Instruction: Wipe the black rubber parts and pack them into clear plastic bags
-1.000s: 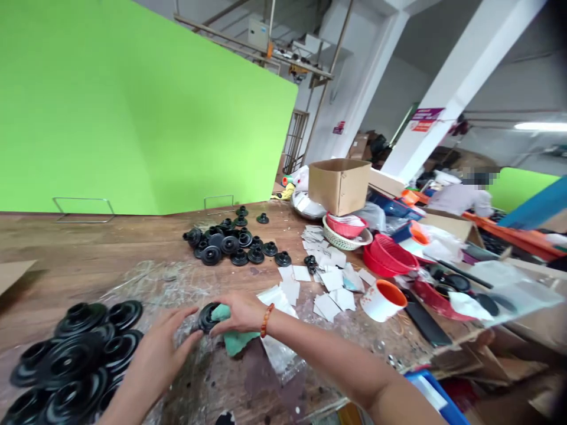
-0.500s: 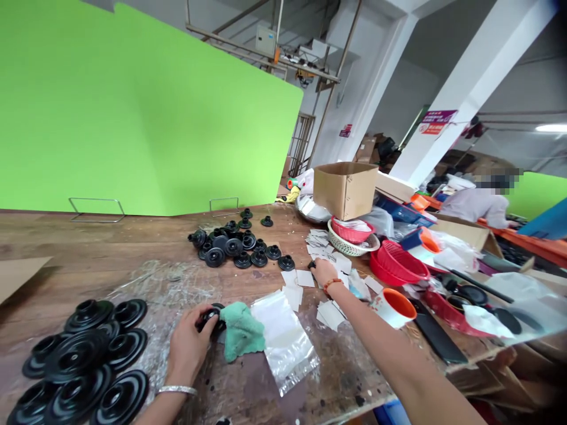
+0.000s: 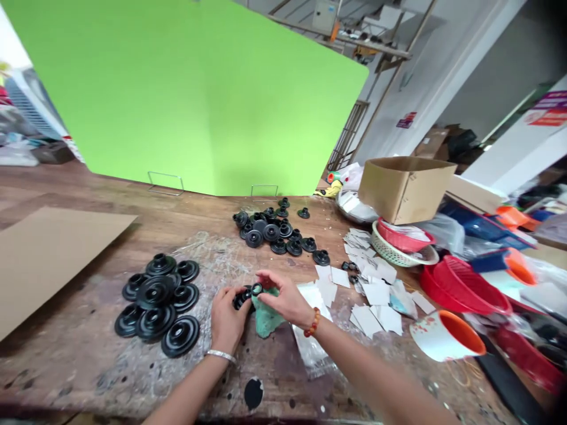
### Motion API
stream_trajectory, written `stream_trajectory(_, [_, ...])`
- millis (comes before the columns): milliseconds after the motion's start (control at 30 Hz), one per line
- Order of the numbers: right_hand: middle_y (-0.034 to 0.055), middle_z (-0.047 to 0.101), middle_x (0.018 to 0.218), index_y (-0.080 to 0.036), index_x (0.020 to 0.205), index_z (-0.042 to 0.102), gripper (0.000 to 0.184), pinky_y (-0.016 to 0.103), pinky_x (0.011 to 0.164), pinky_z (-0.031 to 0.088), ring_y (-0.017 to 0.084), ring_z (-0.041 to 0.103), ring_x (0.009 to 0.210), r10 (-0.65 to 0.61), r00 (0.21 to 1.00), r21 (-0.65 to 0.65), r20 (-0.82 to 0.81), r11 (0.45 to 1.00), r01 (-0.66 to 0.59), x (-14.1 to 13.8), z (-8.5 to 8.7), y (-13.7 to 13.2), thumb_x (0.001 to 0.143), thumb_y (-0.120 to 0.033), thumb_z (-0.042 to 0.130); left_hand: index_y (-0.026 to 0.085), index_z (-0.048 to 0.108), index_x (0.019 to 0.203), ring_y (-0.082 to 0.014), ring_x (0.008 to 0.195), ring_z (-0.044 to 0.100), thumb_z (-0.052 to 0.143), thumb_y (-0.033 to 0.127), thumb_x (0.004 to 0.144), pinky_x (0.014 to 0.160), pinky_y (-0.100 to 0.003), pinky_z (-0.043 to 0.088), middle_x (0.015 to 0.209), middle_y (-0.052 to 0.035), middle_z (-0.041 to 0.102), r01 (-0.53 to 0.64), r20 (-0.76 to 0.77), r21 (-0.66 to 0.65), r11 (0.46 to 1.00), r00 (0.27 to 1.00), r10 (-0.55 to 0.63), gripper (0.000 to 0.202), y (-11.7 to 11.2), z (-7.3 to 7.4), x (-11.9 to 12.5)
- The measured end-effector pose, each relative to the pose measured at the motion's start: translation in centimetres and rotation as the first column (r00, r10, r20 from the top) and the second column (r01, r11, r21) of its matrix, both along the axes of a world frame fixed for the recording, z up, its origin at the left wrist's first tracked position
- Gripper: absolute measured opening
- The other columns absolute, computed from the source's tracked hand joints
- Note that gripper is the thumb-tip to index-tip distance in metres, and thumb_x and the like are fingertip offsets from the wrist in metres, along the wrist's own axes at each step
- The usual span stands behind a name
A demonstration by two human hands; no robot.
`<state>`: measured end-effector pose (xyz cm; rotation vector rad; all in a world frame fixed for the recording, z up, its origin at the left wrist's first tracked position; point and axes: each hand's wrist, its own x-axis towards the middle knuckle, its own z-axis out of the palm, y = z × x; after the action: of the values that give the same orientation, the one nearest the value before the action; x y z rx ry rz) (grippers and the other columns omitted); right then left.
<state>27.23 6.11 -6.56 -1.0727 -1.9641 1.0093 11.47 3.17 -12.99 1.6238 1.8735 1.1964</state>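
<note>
My left hand (image 3: 227,321), with a silver bracelet at the wrist, grips a black round flanged part (image 3: 241,298) low over the table. In my right hand (image 3: 286,298), which wears a beaded bracelet, a small black ring (image 3: 257,289) is pinched between thumb and finger, right beside that part. A green cloth (image 3: 266,323) lies under the right hand, partly hidden by it. Clear plastic bags (image 3: 308,342) lie just right of the cloth. To the left, several black flanged parts (image 3: 155,292) are heaped together, some stacked on others.
More black parts (image 3: 271,232) lie farther back. White cards (image 3: 376,292) are scattered on the right, near small black pieces (image 3: 349,265). Red baskets (image 3: 469,286), an orange-lined cup (image 3: 436,336) and a cardboard box (image 3: 390,189) stand beyond. A cardboard sheet (image 3: 57,254) lies left.
My right hand has come back from the cards to my left hand, bringing a small black ring. The view has turned left, so things appear farther right.
</note>
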Motion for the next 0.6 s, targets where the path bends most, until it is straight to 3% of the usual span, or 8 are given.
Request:
stream_trajectory(100, [0.0040, 0.067, 0.103, -0.021, 0.111, 0.064, 0.039, 0.036, 0.094, 0.038, 0.019, 0.054, 0.102, 0.014, 0.996, 0.101, 0.091, 0.995, -0.024, -2.0, -0.6, 0.2, 0.074, -0.009, 0.063, 0.014, 0.068, 0.092, -0.0256, 0.089, 0.057, 0.062, 0.028, 0.074, 0.083, -0.039, 0.047, 0.090, -0.0091, 0.061, -0.053, 0.005, 0.007, 0.999, 0.999, 0.053, 0.024, -0.2, 0.0, 0.1])
stream_trajectory(233, [0.0043, 0.067, 0.106, -0.024, 0.110, 0.066, 0.035, 0.039, 0.092, 0.032, 0.021, 0.050, 0.104, 0.026, 0.950, 0.145, 0.310, 0.987, -0.075, -2.7, -1.0, 1.1, 0.078, -0.012, 0.065, 0.013, 0.068, 0.095, -0.0251, 0.091, 0.057, 0.060, 0.019, 0.073, 0.085, -0.039, 0.046, 0.090, -0.0094, 0.061, -0.084, 0.009, 0.001, 0.996, 0.996, 0.084, 0.024, -0.3, 0.1, 0.2])
stream_trajectory(467, [0.0025, 0.070, 0.091, -0.022, 0.093, 0.067, 0.016, 0.033, 0.079, 0.030, 0.021, 0.053, 0.093, 0.040, 0.773, 0.191, 0.633, 0.960, -0.206, -3.2, 0.3, 2.0, 0.078, -0.028, 0.069, 0.015, 0.065, 0.104, -0.0244, 0.096, 0.057, 0.061, 0.016, 0.069, 0.089, -0.037, 0.045, 0.098, -0.0089, 0.062, -0.025, -0.002, -0.034, 0.999, 1.000, 0.025, 0.035, -0.3, 0.6, -0.2])
stream_trajectory(600, [0.0059, 0.070, 0.086, -0.019, 0.083, 0.067, 0.020, 0.033, 0.076, 0.035, 0.023, 0.058, 0.090, 0.026, 0.622, 0.165, 0.783, 0.955, -0.248, -3.9, 1.9, 2.2, 0.077, -0.038, 0.067, 0.017, 0.063, 0.104, -0.0276, 0.100, 0.055, 0.056, 0.019, 0.069, 0.093, -0.043, 0.042, 0.099, -0.0091, 0.061, 0.028, -0.001, -0.046, 0.999, 1.000, -0.028, 0.035, -0.1, 0.5, -0.5])
